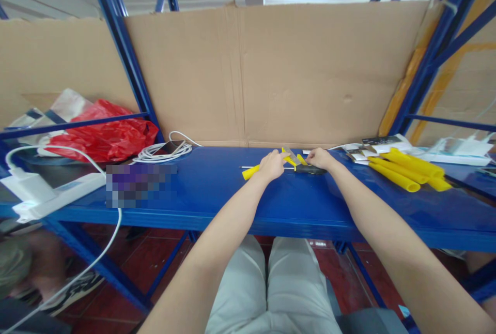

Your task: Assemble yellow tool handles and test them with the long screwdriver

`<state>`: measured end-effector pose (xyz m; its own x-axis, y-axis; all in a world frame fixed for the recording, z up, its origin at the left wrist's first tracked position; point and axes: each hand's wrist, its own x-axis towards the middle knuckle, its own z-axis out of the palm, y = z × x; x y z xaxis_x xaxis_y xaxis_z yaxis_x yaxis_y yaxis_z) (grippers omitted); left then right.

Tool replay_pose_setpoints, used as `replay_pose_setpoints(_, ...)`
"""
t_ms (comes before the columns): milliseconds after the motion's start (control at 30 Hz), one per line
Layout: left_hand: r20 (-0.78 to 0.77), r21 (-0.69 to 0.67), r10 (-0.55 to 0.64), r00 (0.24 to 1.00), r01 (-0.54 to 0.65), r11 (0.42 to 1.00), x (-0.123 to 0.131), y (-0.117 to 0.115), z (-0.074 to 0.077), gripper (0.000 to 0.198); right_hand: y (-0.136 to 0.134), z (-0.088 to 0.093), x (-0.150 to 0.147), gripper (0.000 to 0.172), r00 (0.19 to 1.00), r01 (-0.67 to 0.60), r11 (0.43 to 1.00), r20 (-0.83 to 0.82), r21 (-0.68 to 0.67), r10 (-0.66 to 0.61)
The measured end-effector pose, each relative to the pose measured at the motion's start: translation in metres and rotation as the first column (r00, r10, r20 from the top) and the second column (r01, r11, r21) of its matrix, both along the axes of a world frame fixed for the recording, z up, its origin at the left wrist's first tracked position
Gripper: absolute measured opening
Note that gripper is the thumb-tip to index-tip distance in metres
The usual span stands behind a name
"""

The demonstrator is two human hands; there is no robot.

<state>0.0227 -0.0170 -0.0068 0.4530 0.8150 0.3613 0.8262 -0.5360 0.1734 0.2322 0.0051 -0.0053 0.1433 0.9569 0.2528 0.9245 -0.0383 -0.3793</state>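
Over the middle of the blue shelf, my left hand (272, 165) is closed around a small yellow-and-grey tool (290, 156); its exact kind is unclear. A short yellow tube (250, 172) shows beside that hand's wrist, and a thin metal rod (244, 167) runs behind it. My right hand (320, 158) is just to the right, its fingertips pinched together by a small yellow piece (301, 159). What they grip is too small to make out. Beneath the right fingers lies a flat black thing (311, 169).
Several yellow tubes (411, 168) lie at the right beside printed packets (387, 143) and a white power strip (453, 155). At the left are a red plastic bag (112, 130), a coiled white cable (163, 153) and another power strip (77, 189). Cardboard (310, 75) walls the back.
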Motion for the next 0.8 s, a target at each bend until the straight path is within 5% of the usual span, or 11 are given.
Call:
replay_pose_setpoints(333,-0.019,-0.019,-0.049,0.999,0.048,0.999,0.001,-0.001,-0.003,0.043,0.009,0.006,-0.005,0.021,0.993,0.056,0.990,0.114,-0.127,-0.042)
replay_pose_setpoints(567,-0.032,-0.026,-0.056,0.998,0.055,0.998,0.001,0.001,-0.004,0.044,0.009,0.009,-0.011,0.004,0.989,0.049,0.991,0.145,-0.120,-0.031)
replay_pose_setpoints(800,-0.058,-0.030,-0.055,0.997,0.053,0.998,0.001,0.002,-0.004,0.044,0.007,0.010,-0.017,0.028,0.955,0.066,0.990,0.296,-0.127,-0.025)
